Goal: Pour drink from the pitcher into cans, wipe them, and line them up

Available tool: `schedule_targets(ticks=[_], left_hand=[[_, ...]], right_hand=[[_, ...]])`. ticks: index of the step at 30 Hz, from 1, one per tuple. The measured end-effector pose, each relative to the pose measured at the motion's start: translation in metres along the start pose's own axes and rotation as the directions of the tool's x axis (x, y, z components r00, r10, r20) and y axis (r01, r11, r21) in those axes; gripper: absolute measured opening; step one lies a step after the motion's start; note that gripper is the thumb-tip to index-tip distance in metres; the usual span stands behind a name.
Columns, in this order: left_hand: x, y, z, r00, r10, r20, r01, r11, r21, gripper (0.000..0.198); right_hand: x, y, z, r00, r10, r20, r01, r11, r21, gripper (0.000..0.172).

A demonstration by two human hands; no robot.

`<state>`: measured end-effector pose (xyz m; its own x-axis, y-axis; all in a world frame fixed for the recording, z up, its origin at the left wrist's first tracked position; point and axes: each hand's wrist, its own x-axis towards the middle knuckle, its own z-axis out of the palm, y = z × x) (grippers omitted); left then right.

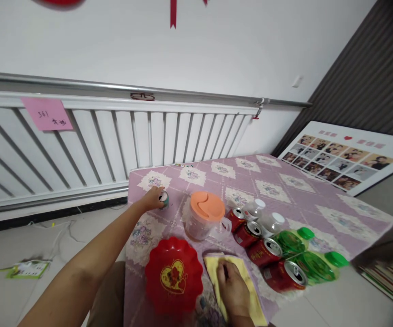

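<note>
My left hand (153, 198) reaches to the far left part of the table, its fingers closed around a small round teal-and-white container (164, 199) with a dark opening in its top. My right hand (234, 288) rests on a folded yellow cloth (256, 306) near the front edge, fingers curled; whatever is under them is hidden. Between the arms lies a red scalloped plate (155, 277) with a gold heart in it. Behind the cloth stands a clear plastic pitcher (196, 227) with an orange lid (208, 206).
Right of the cloth, several red drink cans (263, 252) form a slanting row. Beside them are two clear bottles with white caps (271, 222) and two green bottles (314, 267). A white radiator (182, 136) runs behind the table; a photo board (339, 156) leans at the back right.
</note>
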<state>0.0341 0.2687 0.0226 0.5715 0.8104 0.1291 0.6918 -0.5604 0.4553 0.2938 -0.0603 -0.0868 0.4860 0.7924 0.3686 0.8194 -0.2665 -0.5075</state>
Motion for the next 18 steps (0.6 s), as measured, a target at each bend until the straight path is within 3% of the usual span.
schedule_targets(ticks=[5, 9, 13, 18], left_hand=[[-0.048, 0.036, -0.032, 0.999, 0.040, -0.006, -0.040, 0.998, -0.052, 0.056], [-0.093, 0.068, -0.044, 0.998, 0.053, 0.026, -0.048, 0.988, -0.147, 0.063], [-0.134, 0.093, -0.034, 0.996, 0.047, 0.072, -0.030, 0.975, -0.219, 0.063], [-0.170, 0.116, -0.007, 0.997, -0.030, 0.067, 0.031, 0.999, -0.014, 0.054]], right_hand=[[-0.002, -0.006, 0.001, 1.000, 0.019, 0.007, -0.019, 1.000, 0.014, 0.039], [-0.005, -0.006, 0.004, 0.999, 0.031, 0.026, -0.031, 0.999, 0.015, 0.035], [-0.008, -0.006, 0.006, 0.999, 0.029, 0.022, -0.030, 0.999, 0.024, 0.030], [-0.008, -0.007, 0.006, 1.000, 0.021, 0.005, -0.021, 0.998, 0.052, 0.029]])
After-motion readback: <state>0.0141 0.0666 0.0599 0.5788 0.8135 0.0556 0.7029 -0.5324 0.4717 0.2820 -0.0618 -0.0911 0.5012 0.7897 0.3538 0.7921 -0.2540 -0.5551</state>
